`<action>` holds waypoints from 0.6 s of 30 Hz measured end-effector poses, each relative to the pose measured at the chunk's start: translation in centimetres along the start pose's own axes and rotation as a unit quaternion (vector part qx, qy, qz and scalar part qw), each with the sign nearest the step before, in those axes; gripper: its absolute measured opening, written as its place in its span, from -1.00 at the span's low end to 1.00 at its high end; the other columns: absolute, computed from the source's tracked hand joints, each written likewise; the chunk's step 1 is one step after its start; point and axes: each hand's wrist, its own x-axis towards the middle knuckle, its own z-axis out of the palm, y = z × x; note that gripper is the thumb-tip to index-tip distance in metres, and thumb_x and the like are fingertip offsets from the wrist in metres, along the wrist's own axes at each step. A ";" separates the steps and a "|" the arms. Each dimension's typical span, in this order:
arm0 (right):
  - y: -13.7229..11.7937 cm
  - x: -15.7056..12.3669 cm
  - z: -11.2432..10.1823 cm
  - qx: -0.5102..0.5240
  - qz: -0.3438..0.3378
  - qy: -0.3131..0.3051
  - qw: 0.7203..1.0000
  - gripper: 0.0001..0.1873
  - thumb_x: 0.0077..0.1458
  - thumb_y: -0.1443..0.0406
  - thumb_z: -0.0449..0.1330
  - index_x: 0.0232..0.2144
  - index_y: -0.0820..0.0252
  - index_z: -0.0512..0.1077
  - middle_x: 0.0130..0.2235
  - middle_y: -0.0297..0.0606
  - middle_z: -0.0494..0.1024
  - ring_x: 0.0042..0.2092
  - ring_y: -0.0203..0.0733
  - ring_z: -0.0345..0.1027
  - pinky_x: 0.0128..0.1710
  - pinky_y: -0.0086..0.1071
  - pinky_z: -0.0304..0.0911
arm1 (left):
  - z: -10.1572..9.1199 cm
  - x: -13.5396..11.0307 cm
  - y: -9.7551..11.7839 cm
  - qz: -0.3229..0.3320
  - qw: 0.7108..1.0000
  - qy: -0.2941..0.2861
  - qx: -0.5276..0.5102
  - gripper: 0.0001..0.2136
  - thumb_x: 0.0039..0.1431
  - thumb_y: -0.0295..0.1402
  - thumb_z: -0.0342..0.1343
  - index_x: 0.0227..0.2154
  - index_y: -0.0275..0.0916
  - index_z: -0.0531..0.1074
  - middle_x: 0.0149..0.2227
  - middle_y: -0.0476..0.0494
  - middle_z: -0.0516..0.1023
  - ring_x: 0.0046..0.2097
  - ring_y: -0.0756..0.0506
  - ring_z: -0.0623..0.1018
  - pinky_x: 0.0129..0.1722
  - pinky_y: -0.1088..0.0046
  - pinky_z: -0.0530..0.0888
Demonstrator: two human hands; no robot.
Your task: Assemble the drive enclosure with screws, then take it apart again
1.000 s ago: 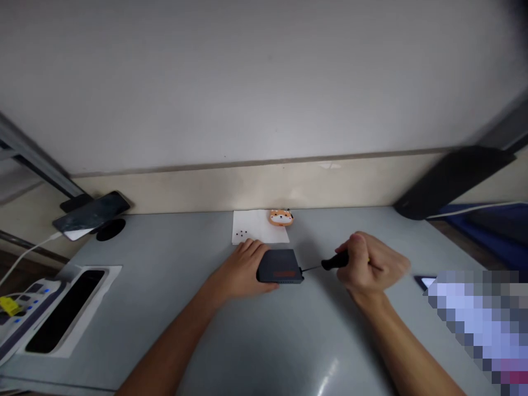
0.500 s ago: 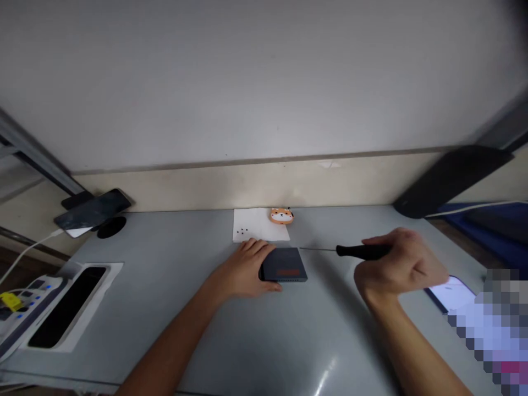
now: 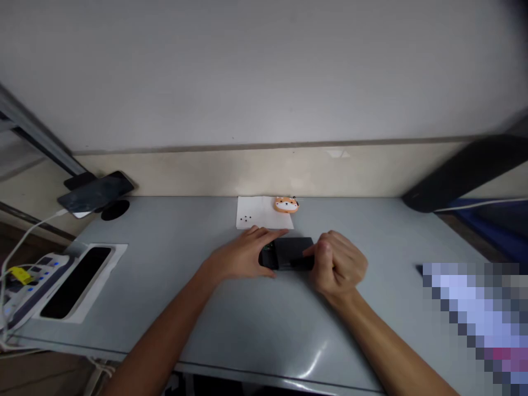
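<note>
While the left hand [image 3: 243, 256] lies flat, fingers spread apart, against the left end of a small black rectangular box [image 3: 291, 252], the right hand [image 3: 336, 264] is curled shut, its thumb and knuckles pressed to the box's right end. Whether that fist pinches the box itself or hides something inside it cannot be told.

The box sits flat on the pale grey table [image 3: 256, 330], near the middle and between the two hands, just in front of a white paper sheet [image 3: 270, 220].

By the look of it, the step in hand is close work on the casing, one hand bracing it while the other works at its edge. A further move there would call for a steady brace from the left hand and a fine, controlled grip from the right, so that the box does not slide toward the paper.

Counted:
- one box and two hands
- one paper sheet carrying a small cluster of dark specks [image 3: 246, 219], too small to number with certainty
- one orange animal-face trinket [image 3: 286, 204] at the sheet's far right corner
- one dark phone on a stand [image 3: 97, 191] at far left
- one white power strip [image 3: 28, 275] at the table's left edge
</note>
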 end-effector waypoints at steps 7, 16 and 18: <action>2.0 1.5 -1.1 -0.047 0.076 0.056 0.994 -0.52 0.31 0.40 0.03 -0.68 0.19 0.34 -0.66 -0.36 0.26 -0.59 -0.33 0.14 -0.51 -0.34 0.02 | -0.7 -0.4 -0.6 -0.018 1.000 -0.010 -0.001 -0.13 0.04 -0.26 0.40 0.38 0.19 0.10 0.17 -0.13 0.41 0.27 -0.34 0.31 0.28 -0.01 0.26; 3.7 2.5 -2.8 -0.121 0.131 0.055 0.982 -0.45 0.32 0.31 0.05 -0.74 0.18 0.34 -0.71 -0.38 0.25 -0.63 -0.34 0.17 -0.54 -0.36 0.06 | -2.2 -1.3 -1.4 -0.021 0.999 -0.023 0.008 -0.21 0.06 -0.30 0.36 0.35 0.13 0.18 0.14 -0.13 0.42 0.26 -0.33 0.28 0.28 -0.02 0.26; 3.8 2.5 -2.9 -0.115 0.139 0.059 0.982 -0.44 0.32 0.29 0.05 -0.75 0.18 0.34 -0.71 -0.38 0.27 -0.64 -0.34 0.18 -0.55 -0.36 0.07 | -2.2 -1.3 -1.2 -0.025 0.999 -0.025 0.014 -0.24 0.06 -0.25 0.36 0.33 0.12 0.21 0.15 -0.13 0.41 0.26 -0.32 0.29 0.28 -0.01 0.25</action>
